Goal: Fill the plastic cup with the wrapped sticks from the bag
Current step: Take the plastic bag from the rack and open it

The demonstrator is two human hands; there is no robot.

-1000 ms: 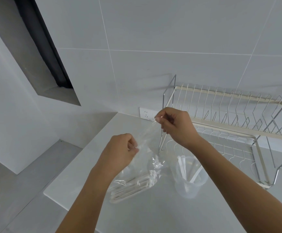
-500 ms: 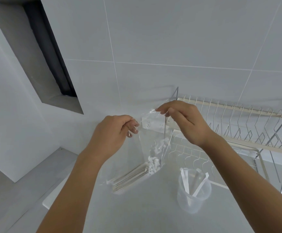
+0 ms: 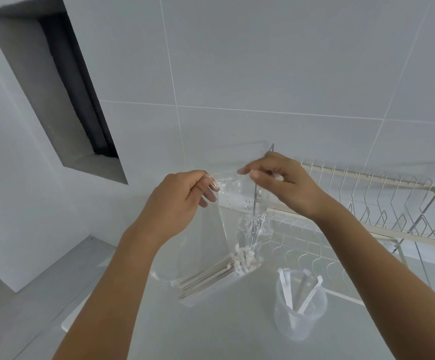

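Big pale tiled wall (image 3: 263,61) fills most of the view, with a dark recessed opening (image 3: 76,94) cut into the side wall on the left. Below that is a light grey counter (image 3: 224,328), and on its right side sits a wire dish rack (image 3: 367,203) with cream bars, pushed up against the wall. A white outlet strip (image 3: 237,201) shows low on the wall, partly seen through the plastic. Both bare forearms come up from the bottom of the frame. The clear bag (image 3: 226,229) hangs between the hands above the counter, top edge up, its bottom end resting on or just over the counter, hard to say which. The left hand (image 3: 182,201) is pinching the bag's top left corner, fingers curled in on the film. The right hand (image 3: 281,183) is pinching the top right edge between thumb and fingertips, so the mouth is stretched between them. Down in the bottom of the bag is the bundle of sticks (image 3: 211,276), lying tilted, with their crinkled wrapper ends bunched at the upper right. The cup (image 3: 300,307) stands upright on the counter just to the right of the bag and in front of the rack, with a few white wrapped sticks leaning inside it, can't tell exactly how many.
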